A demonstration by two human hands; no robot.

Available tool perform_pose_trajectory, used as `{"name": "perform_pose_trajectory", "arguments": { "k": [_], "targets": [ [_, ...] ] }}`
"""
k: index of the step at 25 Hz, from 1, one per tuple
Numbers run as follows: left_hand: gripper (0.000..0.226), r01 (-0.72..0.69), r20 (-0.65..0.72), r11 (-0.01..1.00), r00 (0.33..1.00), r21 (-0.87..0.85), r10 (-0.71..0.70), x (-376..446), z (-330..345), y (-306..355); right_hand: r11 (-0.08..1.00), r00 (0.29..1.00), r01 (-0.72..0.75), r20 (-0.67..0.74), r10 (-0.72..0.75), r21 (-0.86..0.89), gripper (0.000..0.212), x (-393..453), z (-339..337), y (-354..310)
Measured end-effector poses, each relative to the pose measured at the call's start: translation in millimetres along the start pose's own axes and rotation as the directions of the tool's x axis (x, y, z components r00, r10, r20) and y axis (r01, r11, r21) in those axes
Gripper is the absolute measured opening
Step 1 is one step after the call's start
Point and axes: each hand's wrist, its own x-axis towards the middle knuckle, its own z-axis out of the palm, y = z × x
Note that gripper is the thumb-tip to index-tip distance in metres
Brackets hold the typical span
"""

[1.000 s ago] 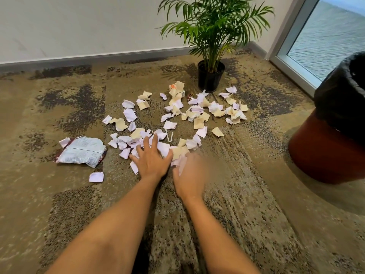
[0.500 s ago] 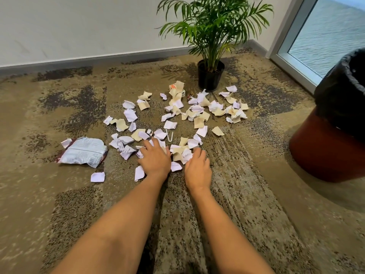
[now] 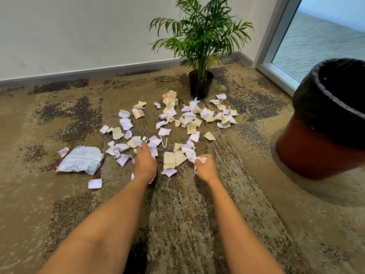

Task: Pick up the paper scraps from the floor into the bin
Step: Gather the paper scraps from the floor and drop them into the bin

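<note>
White and tan paper scraps [image 3: 169, 123] litter the carpet at twelve o'clock; my right hand [image 3: 205, 167] clutches some, my left hand [image 3: 145, 163] curls onto more, the bin [image 3: 324, 123] waiting at three o'clock.

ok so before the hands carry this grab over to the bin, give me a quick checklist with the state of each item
1. Right hand holds scraps: ok, fingers curled round white paper scraps.
2. Left hand holds scraps: cannot tell, fingers curl into the pile but a firm hold is not visible.
3. Bin within view and open: ok, it stands to the right with the black liner over its rim.
4. Floor between hands and bin free of obstacles: ok, only bare carpet there.
5. Floor cleared: not ok, many scraps lie toward the potted palm.
6. Crumpled snack wrapper: not ok, lying left of the pile.
</note>
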Motion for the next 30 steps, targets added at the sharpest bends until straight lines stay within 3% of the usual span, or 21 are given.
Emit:
{"name": "perform_pose_trajectory", "arguments": {
  "k": [1,5,9,11,14,17,20,23,27,30],
  "targets": [
    [0.049,0.035,-0.030,0.993,0.999,-0.109,-0.038,2,-4,2,0.997,0.999,-0.029,0.021,0.028,0.075,0.004,0,-5,0],
    [0.033,0.193,-0.068,0.911,0.970,-0.365,-0.233,5,-18,33,0.956,0.992,-0.115,0.074,0.099,0.271,0.020,-3,-33,-12],
    [0.020,0.216,0.049,0.800,0.972,-0.560,-0.228,-1,-20,86,0.917,0.987,-0.139,0.133,0.096,0.374,0.032,-14,-70,-44],
    [0.020,0.268,0.189,0.634,0.963,-0.726,-0.190,-3,-21,117,0.895,0.991,-0.074,0.136,0.015,0.439,0.031,-20,-88,-63],
    [0.015,0.378,0.378,0.292,0.924,-0.879,-0.056,-13,-29,166,0.846,0.988,0.041,0.104,-0.113,0.531,0.034,-27,-112,-93],
    [0.029,0.434,0.446,0.135,0.892,-0.891,0.069,-21,-39,204,0.799,0.982,0.160,-0.007,-0.191,0.580,0.029,-38,-143,-120],
    [0.032,0.486,0.494,0.085,0.854,-0.870,0.163,-26,-45,235,0.729,0.957,0.281,-0.121,-0.265,0.624,0.024,-49,-191,-141],
    [0.030,0.499,0.508,0.102,0.831,-0.861,0.227,-39,-47,264,0.690,0.918,0.391,-0.203,-0.340,0.609,0.018,-57,-243,-159],
    [0.023,0.491,0.510,0.141,0.806,-0.860,0.301,-57,-49,295,0.678,0.872,0.442,-0.459,-0.171,0.587,0.006,-50,-297,-162],
    [0.019,0.476,0.504,0.170,0.787,-0.863,0.355,-70,-50,319,0.737,0.822,0.412,-0.568,-0.047,0.536,0.021,-37,-324,-145]
  ]
}}
